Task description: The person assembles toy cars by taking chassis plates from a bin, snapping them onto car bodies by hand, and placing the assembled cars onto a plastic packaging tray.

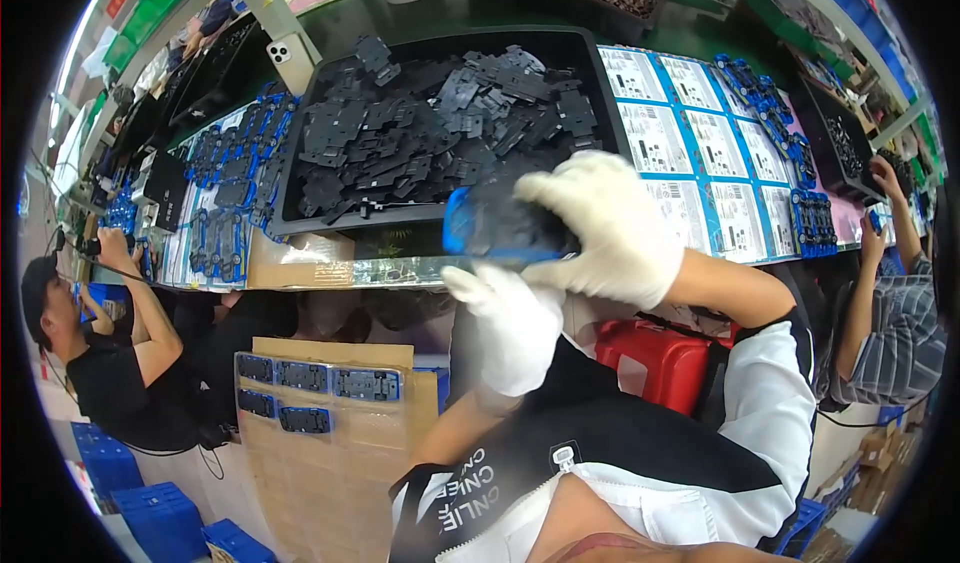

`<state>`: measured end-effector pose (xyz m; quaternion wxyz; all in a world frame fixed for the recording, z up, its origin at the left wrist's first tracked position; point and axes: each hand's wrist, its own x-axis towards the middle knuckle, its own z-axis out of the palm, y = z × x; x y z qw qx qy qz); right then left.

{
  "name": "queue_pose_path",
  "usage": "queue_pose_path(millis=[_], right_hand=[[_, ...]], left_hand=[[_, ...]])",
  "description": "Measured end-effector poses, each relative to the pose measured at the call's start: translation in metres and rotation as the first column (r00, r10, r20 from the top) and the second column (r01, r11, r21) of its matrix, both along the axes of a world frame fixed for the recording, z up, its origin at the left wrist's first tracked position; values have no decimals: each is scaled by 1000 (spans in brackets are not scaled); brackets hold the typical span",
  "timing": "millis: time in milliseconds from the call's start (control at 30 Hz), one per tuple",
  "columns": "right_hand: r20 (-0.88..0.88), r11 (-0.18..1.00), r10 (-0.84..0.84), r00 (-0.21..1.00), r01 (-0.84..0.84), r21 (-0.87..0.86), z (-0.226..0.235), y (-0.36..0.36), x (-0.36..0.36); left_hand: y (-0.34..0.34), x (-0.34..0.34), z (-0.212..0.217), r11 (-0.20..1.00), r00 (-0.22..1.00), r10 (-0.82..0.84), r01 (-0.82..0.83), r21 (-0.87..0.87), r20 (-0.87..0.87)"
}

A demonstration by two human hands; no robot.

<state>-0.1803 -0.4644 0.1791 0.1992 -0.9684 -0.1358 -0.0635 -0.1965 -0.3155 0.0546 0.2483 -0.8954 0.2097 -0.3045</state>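
Note:
Over the bench's near edge I hold a toy car (495,225) with a blue body and a dark underside facing up, slightly blurred. My gloved right hand (615,228) grips its right end, fingers over the top and thumb at the near side. Just below, my gloved left hand (512,328) has its fingertips at the car's near edge; part of its grip is hidden. Beyond the hands lies a black tray (440,211) heaped with flat black plastic chassis plates (390,143).
Blue toy cars (235,188) stand in rows at left, more blue cars (812,223) at right. Printed blue-and-white sheets (690,123) cover the right bench. A phone (290,61) leans by the tray. Below are a cardboard stack (330,483) and red case (660,363). Co-workers sit both sides.

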Motion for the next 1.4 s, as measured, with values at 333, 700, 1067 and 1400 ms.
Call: queue_pose_path(millis=[333, 700, 1067, 1400], right_hand=[[389, 906, -223, 894, 337, -257, -54, -60, 170], [37, 926, -313, 949, 296, 234, -95, -102, 220], [-37, 759, 400, 916, -354, -546, -55, -47, 179], [-102, 908, -312, 944, 266, -323, -72, -36, 148]], left_hand=[[60, 41, 20, -720, 687, -566, -681, 132, 456], [81, 51, 9, -684, 653, -610, -720, 119, 449], [76, 35, 14, -655, 635, -660, -748, 107, 401], [82, 30, 14, -683, 663, -646, -723, 103, 378]])
